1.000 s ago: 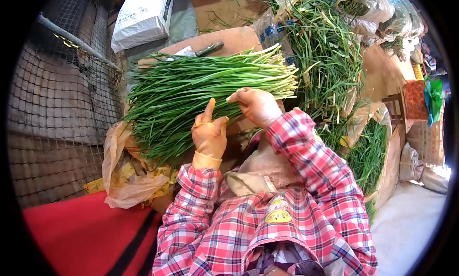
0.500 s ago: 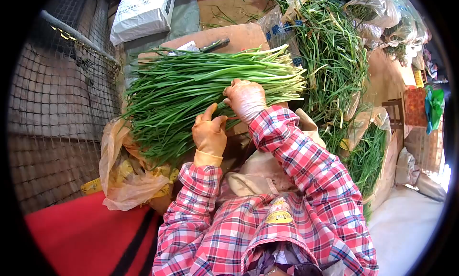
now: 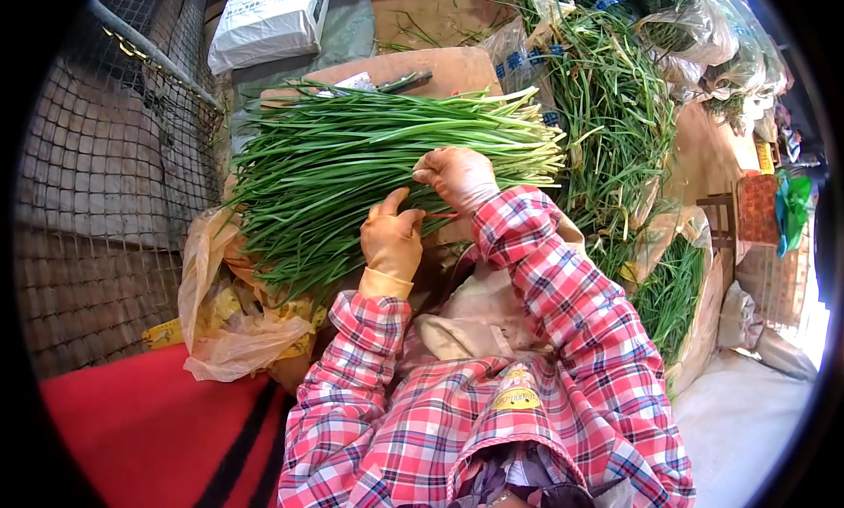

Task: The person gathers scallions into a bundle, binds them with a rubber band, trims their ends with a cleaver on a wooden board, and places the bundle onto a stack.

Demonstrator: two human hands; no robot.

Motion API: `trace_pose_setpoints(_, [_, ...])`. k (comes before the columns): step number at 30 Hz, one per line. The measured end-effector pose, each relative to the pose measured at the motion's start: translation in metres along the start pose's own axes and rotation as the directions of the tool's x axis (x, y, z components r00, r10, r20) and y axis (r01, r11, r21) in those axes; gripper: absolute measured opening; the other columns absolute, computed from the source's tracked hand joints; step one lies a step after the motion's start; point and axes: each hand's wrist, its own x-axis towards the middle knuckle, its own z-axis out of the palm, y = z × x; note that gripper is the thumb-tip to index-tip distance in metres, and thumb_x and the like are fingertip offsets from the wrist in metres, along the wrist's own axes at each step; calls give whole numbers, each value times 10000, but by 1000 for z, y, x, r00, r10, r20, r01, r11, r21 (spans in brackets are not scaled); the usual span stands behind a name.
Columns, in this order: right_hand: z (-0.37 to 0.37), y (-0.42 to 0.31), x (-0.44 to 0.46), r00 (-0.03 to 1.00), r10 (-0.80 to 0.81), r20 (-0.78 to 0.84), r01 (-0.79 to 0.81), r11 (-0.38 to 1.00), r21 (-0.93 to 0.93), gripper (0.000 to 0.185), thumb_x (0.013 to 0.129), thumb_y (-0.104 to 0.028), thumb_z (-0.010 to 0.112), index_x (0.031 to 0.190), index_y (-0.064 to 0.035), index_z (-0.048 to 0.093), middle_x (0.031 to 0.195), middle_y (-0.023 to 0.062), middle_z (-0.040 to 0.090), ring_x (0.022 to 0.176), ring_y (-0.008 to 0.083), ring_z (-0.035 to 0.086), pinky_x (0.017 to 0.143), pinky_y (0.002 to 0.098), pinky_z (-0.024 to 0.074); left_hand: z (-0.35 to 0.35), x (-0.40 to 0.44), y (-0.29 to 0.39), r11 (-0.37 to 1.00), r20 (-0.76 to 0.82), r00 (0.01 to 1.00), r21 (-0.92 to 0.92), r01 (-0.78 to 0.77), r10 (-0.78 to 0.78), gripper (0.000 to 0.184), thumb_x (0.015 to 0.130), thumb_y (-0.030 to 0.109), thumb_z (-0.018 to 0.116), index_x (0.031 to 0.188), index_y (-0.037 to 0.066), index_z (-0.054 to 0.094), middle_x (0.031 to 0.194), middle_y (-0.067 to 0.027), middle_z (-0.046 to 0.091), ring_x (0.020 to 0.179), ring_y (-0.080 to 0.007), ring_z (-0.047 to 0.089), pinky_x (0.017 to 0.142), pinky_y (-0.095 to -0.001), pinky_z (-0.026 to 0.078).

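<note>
A wide bundle of green stalks (image 3: 352,156) lies across a board (image 3: 457,64), its pale ends to the right. At the bundle's near edge is my left hand (image 3: 389,241), in an orange glove, with its fingers pinched together. My right hand (image 3: 459,175) is closed over the near side of the stalks, towards their pale ends. A thin red strand (image 3: 441,215) stretches between the left fingertips and the right wrist. What the right fingers hold is too small to make out. A dark-handled tool (image 3: 404,81) rests on the board behind the bundle.
Wire mesh (image 3: 97,174) stands at the left, with a crumpled plastic bag (image 3: 207,288) nearer me. A white package (image 3: 268,24) is at the back left. Loose green stalks (image 3: 615,112) are heaped to the right, beside bagged greens (image 3: 673,288). Red cloth (image 3: 149,420) covers the front left.
My right hand has shifted slightly over the bundle and its fingers have closed more. My left fingers have drawn together from a spread pose. The red strand now shows more clearly.
</note>
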Motion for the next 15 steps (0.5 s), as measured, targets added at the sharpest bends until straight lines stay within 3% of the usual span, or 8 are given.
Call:
trace_pose_setpoints(2, [-4,6,-4,1000,18,8,-18,995,94,231,798,-305,589,890,-109,669,840,105,656,806,289,614,727,378,475,0,0,-1,1000,0,1000,8,-8,8,134,653,57,691,762,134,683,1079,-61,602,901,-296,574,743,-363,491])
trace_pose_setpoints(4, [0,18,-7,988,-95,121,13,837,548,245,819,-279,580,919,-71,663,898,100,647,853,220,606,791,334,458,1,1,-1,997,-51,996,20,-74,75,113,643,64,671,739,123,682,1070,-92,600,860,-307,579,698,-375,497])
trace_pose_setpoints(7, [-16,19,-19,975,-190,116,64,739,670,277,838,-256,566,969,-23,639,1026,89,610,962,173,554,872,298,417,0,3,0,999,3,1000,34,-23,23,118,659,65,691,751,138,680,1080,-59,599,912,-296,568,743,-360,489])
trace_pose_setpoints(9, [-48,7,-44,987,-119,107,-25,544,838,286,841,-243,558,1003,-17,625,1057,69,605,977,173,545,897,302,406,0,2,-1,999,-3,999,29,-36,36,119,659,66,691,753,137,676,1086,-61,596,913,-299,567,743,-363,488])
trace_pose_setpoints(10, [-63,12,-55,990,-126,59,9,482,876,256,837,-232,557,975,-28,627,1038,70,611,957,163,547,896,305,409,-1,1,0,999,-7,999,19,-47,47,119,659,67,692,754,136,673,1091,-64,594,913,-302,566,744,-367,487])
trace_pose_setpoints(12, [-99,27,-87,999,-43,-28,48,561,826,210,819,-218,577,897,-28,621,1017,77,615,957,159,551,878,301,423,-5,0,3,998,0,998,20,-61,61,124,658,67,692,759,136,669,1093,-69,592,911,-303,565,744,-370,485])
trace_pose_setpoints(13, [-111,45,-102,999,34,-23,3,497,868,231,829,-230,571,902,-17,623,1002,77,618,905,161,568,849,306,437,-7,1,6,997,3,997,20,-71,71,129,658,67,692,764,136,666,1096,-74,589,910,-304,564,745,-374,483])
trace_pose_setpoints(15, [-127,110,-129,966,241,88,-235,693,681,338,830,-337,584,901,-14,650,829,69,652,800,176,604,757,319,461,-12,2,13,994,6,995,17,-105,104,135,657,67,691,770,137,666,1099,-79,588,905,-304,563,742,-374,481])
